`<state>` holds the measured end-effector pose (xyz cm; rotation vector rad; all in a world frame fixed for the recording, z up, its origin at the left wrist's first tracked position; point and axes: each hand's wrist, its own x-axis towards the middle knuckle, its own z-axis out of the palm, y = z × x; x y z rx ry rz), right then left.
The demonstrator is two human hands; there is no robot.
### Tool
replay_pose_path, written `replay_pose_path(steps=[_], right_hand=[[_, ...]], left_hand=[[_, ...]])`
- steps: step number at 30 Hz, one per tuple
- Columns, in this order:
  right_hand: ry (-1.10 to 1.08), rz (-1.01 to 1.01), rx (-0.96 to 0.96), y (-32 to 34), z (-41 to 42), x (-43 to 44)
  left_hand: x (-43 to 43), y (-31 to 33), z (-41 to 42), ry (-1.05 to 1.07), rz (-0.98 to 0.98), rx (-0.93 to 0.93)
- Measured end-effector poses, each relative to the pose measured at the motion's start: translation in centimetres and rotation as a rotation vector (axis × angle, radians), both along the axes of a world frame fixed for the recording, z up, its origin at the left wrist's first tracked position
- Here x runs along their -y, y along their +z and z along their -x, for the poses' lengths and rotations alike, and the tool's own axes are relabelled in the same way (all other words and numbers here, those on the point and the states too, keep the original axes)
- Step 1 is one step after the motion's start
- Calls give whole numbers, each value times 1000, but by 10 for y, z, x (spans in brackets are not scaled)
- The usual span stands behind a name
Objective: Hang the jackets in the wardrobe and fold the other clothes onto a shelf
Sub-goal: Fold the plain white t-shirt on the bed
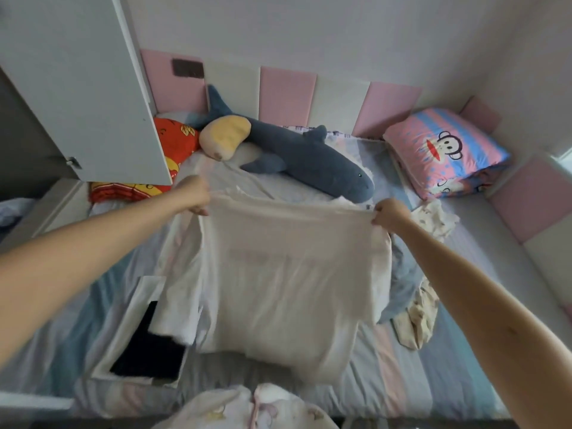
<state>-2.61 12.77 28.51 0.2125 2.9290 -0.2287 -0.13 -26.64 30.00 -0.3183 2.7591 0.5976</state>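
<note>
A white shirt [288, 274] hangs spread out above the bed. My left hand [195, 196] grips its upper left corner and my right hand [390, 213] pinches its upper right corner, so the cloth is stretched between them and its lower part drapes toward the mattress. A black-and-white garment [145, 345] lies flat on the bed at the lower left, partly under the shirt. A patterned cream garment [418, 314] lies crumpled to the right. Another light patterned garment [247, 407] sits at the bottom edge.
The open grey wardrobe door [80, 88] juts over the bed's left side. A blue shark plush [309, 159], a red cushion [176, 140] and a pink folded quilt [445, 153] lie near the pink padded headboard [288, 94]. The striped bedsheet [402, 366] covers the mattress.
</note>
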Motion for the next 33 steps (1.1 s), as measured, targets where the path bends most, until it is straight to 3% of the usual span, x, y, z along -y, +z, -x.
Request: replay_pose_path(steps=[2,6,8,12,15,20,26,33], right_hand=[[-198,329,-248,19,20,-3],[-335,970,-599,102,67,-3],[-316,1047,-755,143,86,-5],[-249,881,-897,180,101,-14],[-223,786,-914,164,99,-18],[-206,617,-784,77,85,-29],[-218,446,-366,-99,51,-34],[-83,199,198,-297,-23,-31]], left_hand=[[-2,22,15,77,-122,-247],[-1,98,63,10,-22,-721],[0,133,83,-19,33,-874],[2,167,101,-67,94,-1002],[5,151,107,-93,139,-958],[9,80,92,-167,141,-800],[9,-80,57,-278,290,-337],[20,-279,-21,-310,219,127]])
